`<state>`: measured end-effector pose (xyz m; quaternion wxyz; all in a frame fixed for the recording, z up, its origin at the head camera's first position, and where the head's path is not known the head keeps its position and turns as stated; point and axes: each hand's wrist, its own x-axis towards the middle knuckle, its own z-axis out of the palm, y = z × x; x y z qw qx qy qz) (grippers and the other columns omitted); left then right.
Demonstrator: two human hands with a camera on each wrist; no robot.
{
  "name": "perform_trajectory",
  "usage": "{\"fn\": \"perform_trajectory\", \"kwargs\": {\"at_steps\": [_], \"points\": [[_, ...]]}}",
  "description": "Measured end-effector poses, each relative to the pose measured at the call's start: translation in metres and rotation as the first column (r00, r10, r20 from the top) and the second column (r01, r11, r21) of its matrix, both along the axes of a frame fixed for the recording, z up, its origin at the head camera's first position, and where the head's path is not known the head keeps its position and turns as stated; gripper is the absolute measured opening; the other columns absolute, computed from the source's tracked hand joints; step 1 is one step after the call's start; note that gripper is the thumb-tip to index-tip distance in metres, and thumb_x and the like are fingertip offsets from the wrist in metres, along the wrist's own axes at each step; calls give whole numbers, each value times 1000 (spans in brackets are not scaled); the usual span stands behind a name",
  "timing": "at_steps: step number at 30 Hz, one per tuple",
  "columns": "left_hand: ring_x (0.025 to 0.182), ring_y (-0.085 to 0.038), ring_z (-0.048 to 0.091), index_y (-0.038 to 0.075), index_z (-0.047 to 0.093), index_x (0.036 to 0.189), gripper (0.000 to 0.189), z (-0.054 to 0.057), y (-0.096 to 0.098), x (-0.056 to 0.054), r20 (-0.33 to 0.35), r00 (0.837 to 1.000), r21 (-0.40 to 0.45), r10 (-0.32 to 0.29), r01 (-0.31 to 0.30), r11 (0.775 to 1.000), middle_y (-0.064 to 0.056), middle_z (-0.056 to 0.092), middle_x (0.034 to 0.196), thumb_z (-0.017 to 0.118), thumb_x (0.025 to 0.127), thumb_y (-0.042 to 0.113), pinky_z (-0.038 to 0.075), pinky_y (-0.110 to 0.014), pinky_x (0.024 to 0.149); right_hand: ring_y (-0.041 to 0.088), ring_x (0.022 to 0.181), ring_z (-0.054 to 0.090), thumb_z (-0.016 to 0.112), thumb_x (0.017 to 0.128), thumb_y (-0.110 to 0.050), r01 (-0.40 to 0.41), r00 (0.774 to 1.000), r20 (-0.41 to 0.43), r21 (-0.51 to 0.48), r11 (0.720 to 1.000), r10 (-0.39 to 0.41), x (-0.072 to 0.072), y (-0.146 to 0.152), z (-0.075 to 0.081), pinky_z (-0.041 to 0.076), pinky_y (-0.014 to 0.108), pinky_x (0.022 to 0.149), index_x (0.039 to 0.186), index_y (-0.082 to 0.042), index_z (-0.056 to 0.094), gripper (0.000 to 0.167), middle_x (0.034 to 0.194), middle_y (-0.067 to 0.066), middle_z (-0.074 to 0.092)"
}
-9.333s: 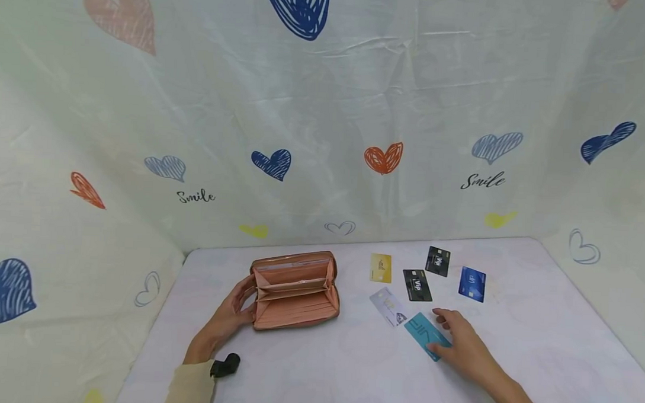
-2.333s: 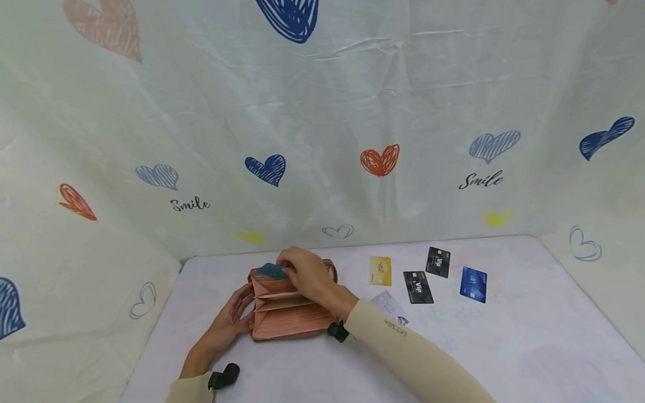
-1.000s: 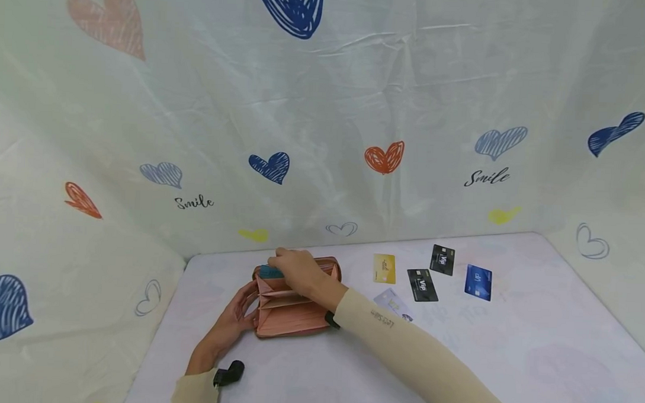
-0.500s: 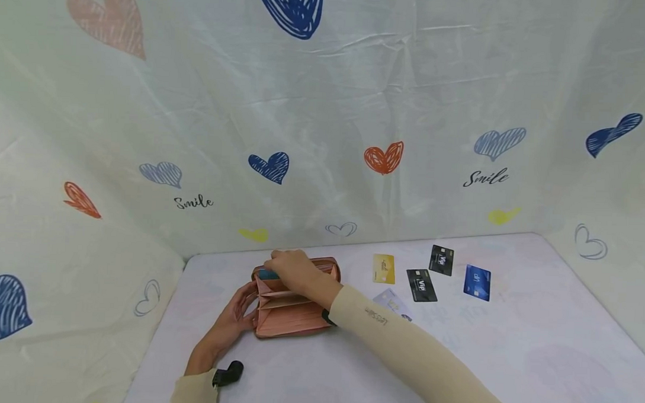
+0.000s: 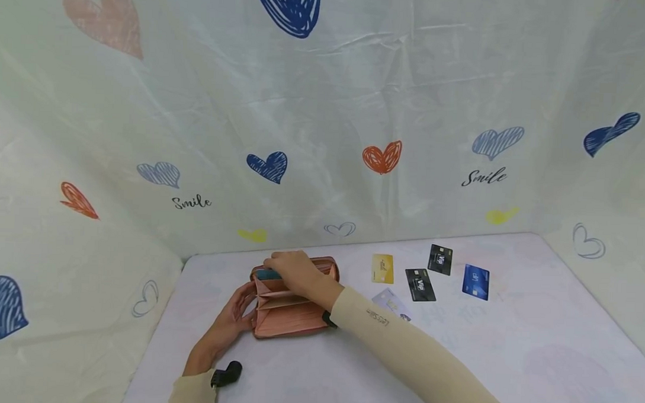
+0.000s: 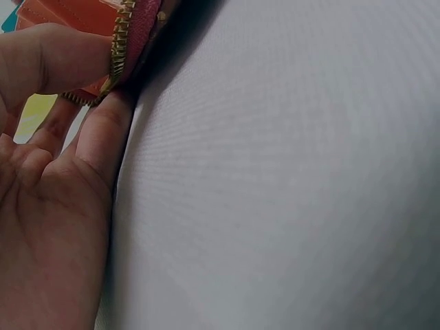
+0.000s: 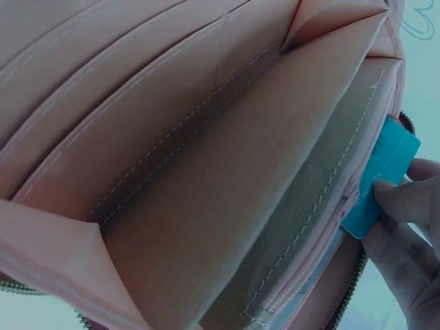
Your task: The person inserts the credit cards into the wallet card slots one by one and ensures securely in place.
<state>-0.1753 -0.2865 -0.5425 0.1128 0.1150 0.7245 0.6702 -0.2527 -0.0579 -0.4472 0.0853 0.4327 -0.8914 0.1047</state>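
Observation:
A pink zip-around wallet (image 5: 288, 325) lies spread on the table, its inner pockets showing. My left hand (image 5: 229, 324) grips the wallet's left edge; in the left wrist view the thumb lies on the gold zipper rim and the fingers are behind it. My right hand (image 5: 300, 274) reaches over to the wallet's far side and pinches a teal card (image 7: 390, 159) between thumb and fingers. The card's lower part is hidden behind the zipped middle section of the wallet. From the head view, only a teal strip shows beside the right fingers.
Right of the wallet lie a yellow card (image 5: 383, 269), two black VIP cards, the nearer one (image 5: 420, 285) and the farther one (image 5: 440, 259), and a blue card (image 5: 476, 282). A lavender card (image 5: 389, 301) is partly covered by the right sleeve. A heart-printed curtain (image 5: 325, 118) hangs behind the table.
The right hand has carried the teal card from the table on the right into the wallet's far section, where it has sunk lower. The left hand has stayed on the wallet's edge.

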Motion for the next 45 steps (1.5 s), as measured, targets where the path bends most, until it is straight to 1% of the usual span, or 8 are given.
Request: {"fn": "perform_trajectory", "kwargs": {"at_steps": [9, 15, 23, 27, 36, 39, 43, 45], "points": [[135, 18, 36, 0, 16, 165, 98, 0, 1, -2, 14, 1000, 14, 6, -6, 1000, -24, 11, 173, 64, 83, -23, 40, -11, 108, 12, 95, 72, 70, 103, -17, 5, 1000, -15, 53, 999, -5, -1, -2, 1, 61, 28, 77, 116, -22, 79, 17, 105, -2, 71], [135, 16, 35, 3, 17, 166, 98, 1, 2, -1, 35, 999, -6, 20, -20, 1000, -21, 13, 173, 64, 84, -22, 39, -11, 108, 11, 98, 71, 68, 104, -19, 10, 1000, -27, 102, 995, -8, -2, -3, -2, 61, 27, 78, 121, -24, 79, 20, 108, -3, 70], [135, 17, 36, 1, 17, 165, 97, 0, 1, 0, 26, 999, -13, 25, -25, 1000, -25, 13, 172, 63, 83, -22, 40, -10, 107, 12, 98, 70, 70, 103, -20, -69, 987, -130, 223, 972, 99, 1, 0, 0, 60, 24, 80, 120, -24, 79, 20, 116, -2, 67], [134, 19, 37, -2, 17, 163, 95, -2, 0, 0, 8, 1000, 0, 21, -21, 1000, -26, 15, 171, 64, 82, -22, 40, -10, 106, 13, 103, 70, 70, 103, -17, -92, 981, -139, 258, 962, 131, 1, 1, 1, 60, 24, 85, 122, -23, 77, 22, 122, -3, 68], [137, 17, 37, -5, 16, 163, 94, -4, 1, -1, -38, 999, 14, -17, 17, 1000, -27, 16, 169, 64, 84, -21, 40, -12, 108, 15, 105, 69, 64, 104, -43, -26, 991, -121, 268, 963, 61, 3, -2, -2, 62, 29, 77, 131, -30, 77, 32, 124, -1, 67], [137, 17, 38, -5, 16, 163, 93, -3, 2, -1, -27, 1000, 18, -8, 8, 1000, -27, 17, 169, 67, 87, -18, 40, -12, 108, 15, 103, 68, 62, 104, -50, -26, 991, -120, 249, 968, 57, 4, -2, -4, 63, 30, 75, 127, -29, 78, 35, 121, 0, 67], [135, 17, 38, -3, 17, 164, 93, -1, 2, -1, -7, 1000, 13, 10, -10, 1000, -26, 17, 170, 69, 88, -16, 39, -10, 107, 15, 101, 67, 56, 102, -64, -26, 989, -135, 241, 970, 60, 6, -2, -6, 63, 31, 76, 119, -24, 80, 50, 119, 1, 66], [134, 17, 38, -2, 17, 164, 93, 0, 1, 0, -1, 1000, 1, 15, -15, 1000, -26, 16, 170, 68, 88, -17, 39, -10, 106, 15, 103, 67, 54, 102, -65, -23, 987, -150, 245, 969, 62, 8, -2, -7, 62, 29, 77, 118, -21, 80, 53, 121, 2, 65]]}}
